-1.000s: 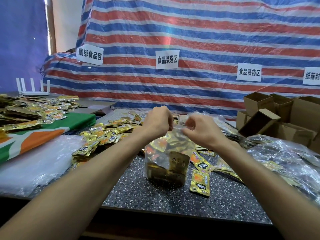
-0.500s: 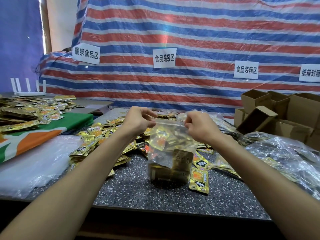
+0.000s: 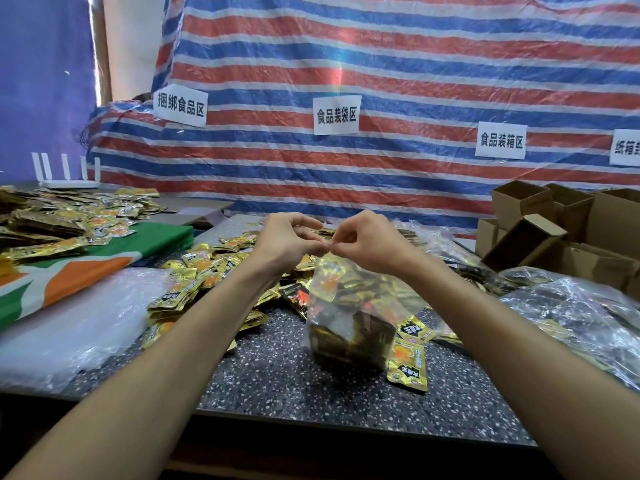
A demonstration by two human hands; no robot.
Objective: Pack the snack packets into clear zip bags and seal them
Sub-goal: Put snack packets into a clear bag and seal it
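Speckled table [image 3: 273, 379], striped tarp [image 3: 398, 67] behind: sealing a filled bag [image 3: 349, 308].
Left hand [image 3: 287, 241] and right hand [image 3: 367, 242] both pinch the standing bag's top, fingertips meeting at mid-strip. Best to press outward along the zip, easing air out. Thin, crinkly clear film; flat, glossy gold foil packets [image 3: 408, 368] look slippery.

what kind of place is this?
Probably a makeshift snack-packing station: white paper zone signs on the striped tarp wall, heaps of gold foil snack packets on the dark speckled table, open brown cardboard boxes.
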